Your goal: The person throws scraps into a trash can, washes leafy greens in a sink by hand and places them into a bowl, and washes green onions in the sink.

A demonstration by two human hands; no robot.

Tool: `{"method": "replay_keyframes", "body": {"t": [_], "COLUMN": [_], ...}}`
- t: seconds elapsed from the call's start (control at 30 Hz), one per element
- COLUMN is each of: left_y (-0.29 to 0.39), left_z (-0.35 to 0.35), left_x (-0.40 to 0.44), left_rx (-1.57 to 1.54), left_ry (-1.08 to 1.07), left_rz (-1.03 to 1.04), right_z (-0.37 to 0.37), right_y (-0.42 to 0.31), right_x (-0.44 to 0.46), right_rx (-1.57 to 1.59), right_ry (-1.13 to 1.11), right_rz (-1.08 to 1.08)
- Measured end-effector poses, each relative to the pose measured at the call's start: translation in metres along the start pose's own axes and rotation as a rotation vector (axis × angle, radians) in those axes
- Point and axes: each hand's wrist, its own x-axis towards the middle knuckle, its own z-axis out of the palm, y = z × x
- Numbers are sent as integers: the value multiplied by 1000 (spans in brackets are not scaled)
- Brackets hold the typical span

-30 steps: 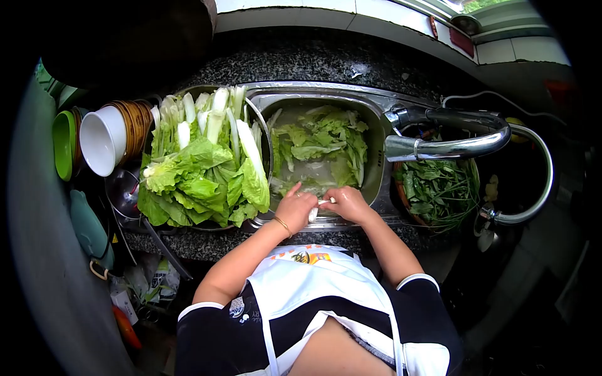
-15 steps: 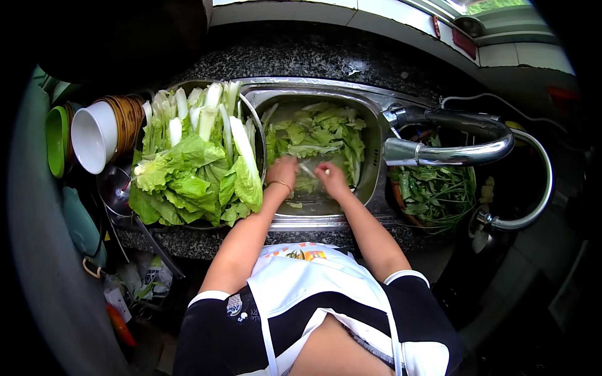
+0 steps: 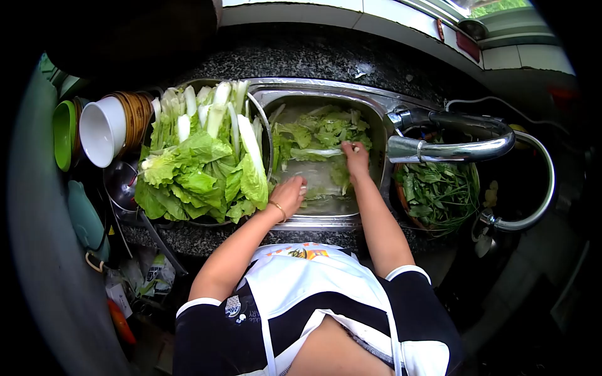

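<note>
In the metal sink basin (image 3: 376, 125), green lettuce leaves (image 3: 326, 128) float in water. My right hand (image 3: 357, 161) is at the basin's right side, its fingers closed at the end of a lettuce leaf with a pale rib (image 3: 316, 153). A small whitish bit shows between those fingers. Low on the left of the basin is my left hand (image 3: 288, 195), fingers curled together with something small and white at the tips that I cannot make out. Left of it, a heap of lettuce (image 3: 200, 156) fills a large round container, pale stems toward the back.
A chrome faucet (image 3: 464, 150) arches over the right side, above a basket of dark green leaves (image 3: 433, 194). On the left stand a white bowl (image 3: 100, 135), a green bowl (image 3: 64, 136) and a ladle (image 3: 121, 185). Dark speckled countertop (image 3: 301, 53) runs behind the sink.
My hands have moved apart. The right went up and rightward to the pale-ribbed leaf; the left came down toward the basin's front edge. The view shifted slightly.
</note>
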Motion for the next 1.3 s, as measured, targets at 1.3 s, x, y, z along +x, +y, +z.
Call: {"method": "replay_keyframes", "body": {"t": [1.3], "left_y": [20], "left_z": [-16], "left_x": [-21], "left_rx": [-666], "left_ry": [241], "left_rz": [-218], "right_z": [19], "right_y": [-3], "right_x": [-51], "right_rx": [-886], "right_ry": [-656], "right_rz": [-321]}}
